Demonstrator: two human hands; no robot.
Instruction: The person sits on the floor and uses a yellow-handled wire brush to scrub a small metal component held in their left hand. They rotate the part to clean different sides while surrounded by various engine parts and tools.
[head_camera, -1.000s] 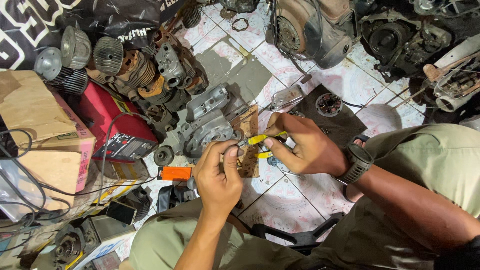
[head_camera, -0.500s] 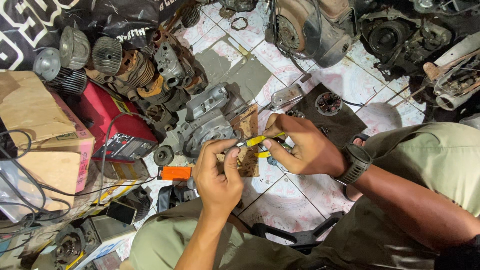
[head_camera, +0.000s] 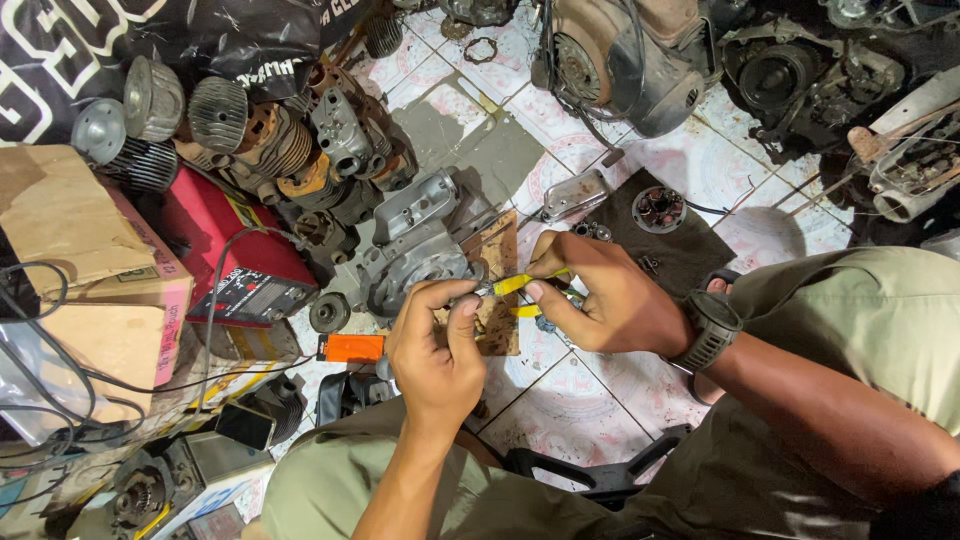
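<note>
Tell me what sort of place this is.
Most likely a small engine repair workshop, with the work done on the floor. Finned engine cylinders are piled at upper left, a grey engine casing lies on the tiled floor, and the right hand holds a yellow-handled tool.

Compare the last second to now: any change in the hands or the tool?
Almost nothing. The left hand keeps pinching a small part, and the right hand keeps its grip on the yellow-handled tool, tip at the part. The whole view drifted slightly, so that is the camera, not the hands. Grey engine casing and red box stayed put.
</note>
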